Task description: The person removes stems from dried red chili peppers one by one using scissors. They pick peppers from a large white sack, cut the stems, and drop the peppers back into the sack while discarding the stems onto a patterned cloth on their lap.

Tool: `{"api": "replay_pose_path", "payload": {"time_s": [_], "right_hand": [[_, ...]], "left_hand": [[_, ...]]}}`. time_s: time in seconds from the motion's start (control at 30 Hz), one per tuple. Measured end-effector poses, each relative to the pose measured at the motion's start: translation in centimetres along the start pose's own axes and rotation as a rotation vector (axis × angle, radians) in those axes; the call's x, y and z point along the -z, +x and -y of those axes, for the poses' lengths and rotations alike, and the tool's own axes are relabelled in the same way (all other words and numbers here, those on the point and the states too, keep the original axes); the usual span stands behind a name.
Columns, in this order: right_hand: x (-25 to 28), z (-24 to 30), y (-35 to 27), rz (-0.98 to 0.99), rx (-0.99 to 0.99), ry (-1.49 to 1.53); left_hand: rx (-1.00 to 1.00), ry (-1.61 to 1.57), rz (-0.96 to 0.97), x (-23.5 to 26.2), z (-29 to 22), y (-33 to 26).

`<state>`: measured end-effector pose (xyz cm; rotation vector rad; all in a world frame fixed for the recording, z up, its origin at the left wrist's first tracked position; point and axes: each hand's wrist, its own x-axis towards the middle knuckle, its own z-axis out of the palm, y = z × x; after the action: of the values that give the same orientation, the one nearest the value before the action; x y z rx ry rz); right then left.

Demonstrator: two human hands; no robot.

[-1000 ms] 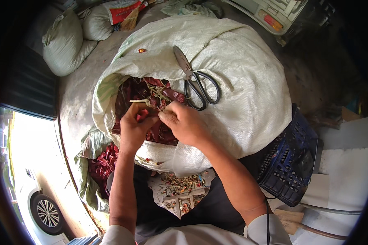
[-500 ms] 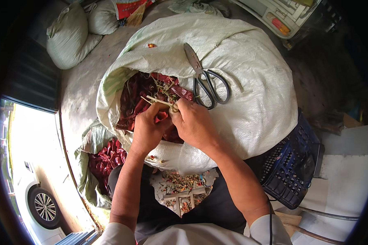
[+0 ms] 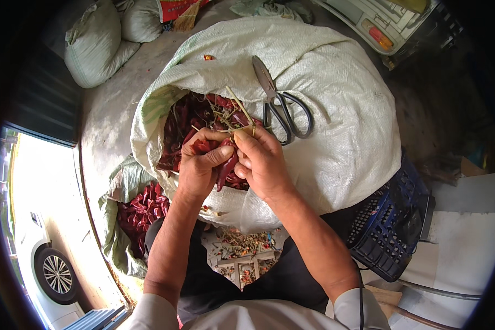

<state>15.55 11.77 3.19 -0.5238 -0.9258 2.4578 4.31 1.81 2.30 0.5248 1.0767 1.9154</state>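
Observation:
Both hands meet over the opening of a large white woven sack (image 3: 341, 126) full of dried red chili peppers (image 3: 190, 118) and dry stalks. My left hand (image 3: 202, 165) is closed around red chilies, its thumb pressed along them. A long dark red chili pepper (image 3: 225, 173) hangs down between the two hands. My right hand (image 3: 261, 162) pinches at the top of this pepper, thumb against fingers. From beside its fingers a pale straight stalk (image 3: 237, 103) sticks out away from me. Black-handled scissors (image 3: 275, 96) lie on the sack just beyond my right hand, touched by neither.
A green-grey sack (image 3: 113, 231) of red chilies stands at lower left. Stem scraps (image 3: 245, 242) cover the ground between my legs, around a wooden frame (image 3: 247, 259). A blue plastic crate (image 3: 390, 225) is at right. Filled white sacks (image 3: 93, 47) stand far left; a car (image 3: 52, 275) is outside.
My hands have turned, with the thumbs now uppermost. The pale stalk has swung to point away from me, and the long dark red chili now shows between my hands.

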Motion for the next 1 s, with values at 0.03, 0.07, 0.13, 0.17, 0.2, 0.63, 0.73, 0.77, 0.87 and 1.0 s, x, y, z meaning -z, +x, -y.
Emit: {"api": "replay_pose_path", "payload": {"time_s": [0.03, 0.07, 0.13, 0.17, 0.2, 0.63, 0.73, 0.77, 0.87, 1.0], "right_hand": [[-0.3, 0.2, 0.0, -0.036, 0.017, 0.033], [-0.7, 0.5, -0.1, -0.072, 0.034, 0.067], [0.1, 1.3, 0.7, -0.052, 0.123, 0.089], [0.6, 2.6, 1.2, -0.054, 0.185, 0.056], [1.2, 3.8, 1.6, -0.019, 0.223, 0.083], [2.5, 2.4, 1.0, 0.023, 0.030, -0.273], [2.7, 2.6, 1.0, 0.036, 0.036, -0.283], [2.8, 2.9, 0.7, 0.194, -0.003, -0.328], [2.6, 4.6, -0.4, 0.787, -0.226, -0.504], [2.0, 3.3, -1.8, 0.974, -0.466, -0.690]], "left_hand": [[-0.023, -0.030, -0.015, -0.2, 0.1, 0.2], [-0.044, -0.060, -0.031, -0.4, 0.3, 0.2], [-0.055, -0.017, -0.061, -0.2, 0.4, 0.2], [-0.060, -0.006, -0.074, 0.3, 0.3, -0.1], [-0.067, 0.006, -0.079, 0.7, 0.1, -0.3], [-0.127, 0.645, -0.256, 3.9, -1.7, 3.6], [-0.122, 1.078, -0.328, 4.5, -1.8, 3.9], [-0.110, 1.287, -0.376, 5.1, -2.1, 4.1], [0.053, 1.430, -0.341, 7.0, -3.0, 4.2], [0.043, 1.715, -0.196, 8.5, -1.8, 5.3]]}}
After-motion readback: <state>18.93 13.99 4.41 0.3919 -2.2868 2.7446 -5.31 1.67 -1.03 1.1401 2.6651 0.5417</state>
